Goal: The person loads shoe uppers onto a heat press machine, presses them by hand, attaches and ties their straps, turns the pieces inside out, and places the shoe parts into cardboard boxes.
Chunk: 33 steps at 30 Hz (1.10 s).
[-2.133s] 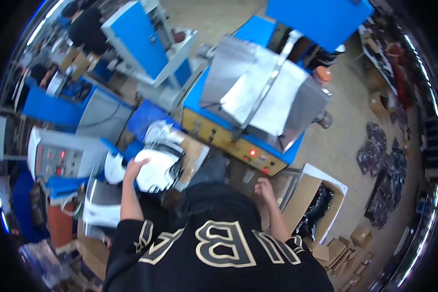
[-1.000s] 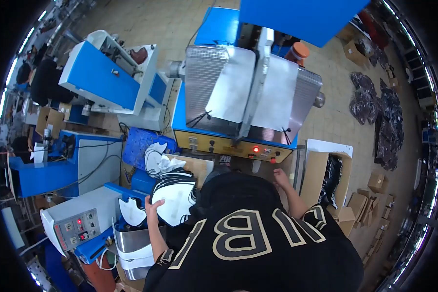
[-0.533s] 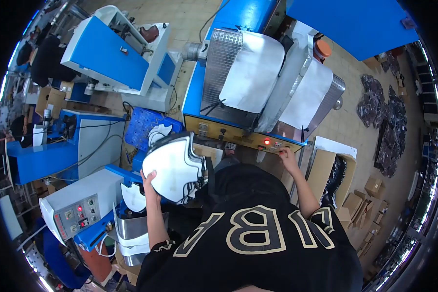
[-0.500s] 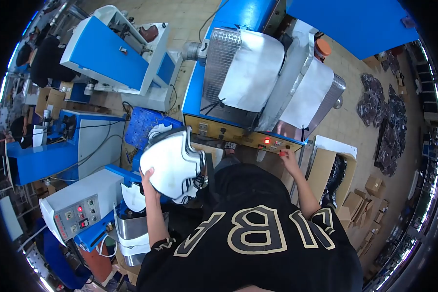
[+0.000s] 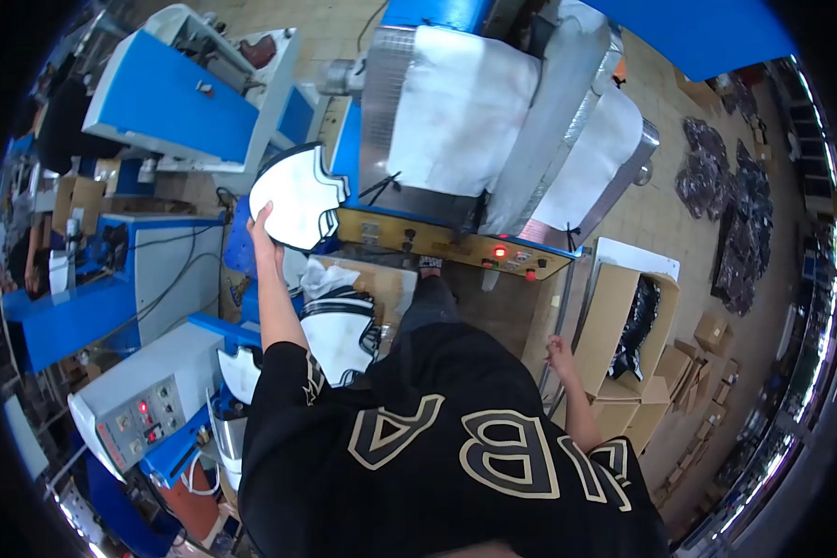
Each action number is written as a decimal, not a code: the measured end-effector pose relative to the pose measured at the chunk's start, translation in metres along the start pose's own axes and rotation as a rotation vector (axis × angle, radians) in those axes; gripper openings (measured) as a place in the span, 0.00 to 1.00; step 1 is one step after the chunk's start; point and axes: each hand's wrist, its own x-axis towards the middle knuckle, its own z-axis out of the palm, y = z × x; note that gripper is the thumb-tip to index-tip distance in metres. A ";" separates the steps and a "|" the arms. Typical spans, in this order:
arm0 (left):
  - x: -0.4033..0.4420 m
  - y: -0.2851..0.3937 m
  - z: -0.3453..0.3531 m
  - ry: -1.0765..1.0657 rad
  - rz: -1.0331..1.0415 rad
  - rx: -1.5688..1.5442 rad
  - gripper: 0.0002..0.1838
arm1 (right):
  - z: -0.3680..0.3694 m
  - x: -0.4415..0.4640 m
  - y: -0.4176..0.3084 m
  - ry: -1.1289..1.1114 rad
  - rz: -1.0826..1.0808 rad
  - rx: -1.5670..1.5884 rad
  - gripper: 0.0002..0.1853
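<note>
My left hand point(image 5: 264, 234) grips a stack of white shoe-upper pieces point(image 5: 293, 200) with dark wavy edges, its thumb lying on the white top face. The stack is raised at the left front corner of the blue machine. Below my left arm rests another stack of similar white pieces point(image 5: 338, 337). My right hand point(image 5: 560, 357) hangs empty with loosely bent fingers, between the machine's front panel and a cardboard box. A red button point(image 5: 531, 275) on that panel is apart from the hand.
White cloths point(image 5: 460, 112) cover the machine's two sloping plates, with a silvery padded part point(image 5: 553, 121) between them. A red light point(image 5: 500, 252) glows on the yellow panel point(image 5: 451, 247). The open cardboard box point(image 5: 605, 325) holds black material. A control box point(image 5: 139, 418) stands lower left.
My left hand has carried its white stack up and forward, uncovering the other stack below. My right hand has drawn back from the red button toward my body.
</note>
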 end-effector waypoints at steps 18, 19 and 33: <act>0.003 -0.071 0.099 0.059 -0.103 0.266 0.51 | 0.019 0.037 -0.101 0.137 -0.433 -0.286 0.19; 0.000 -0.072 0.097 0.028 -0.086 0.313 0.53 | 0.020 0.036 -0.152 0.174 -0.503 -0.265 0.19; 0.000 -0.075 0.076 0.032 -0.207 0.509 0.57 | -0.019 0.028 -0.529 0.898 -1.160 0.058 0.12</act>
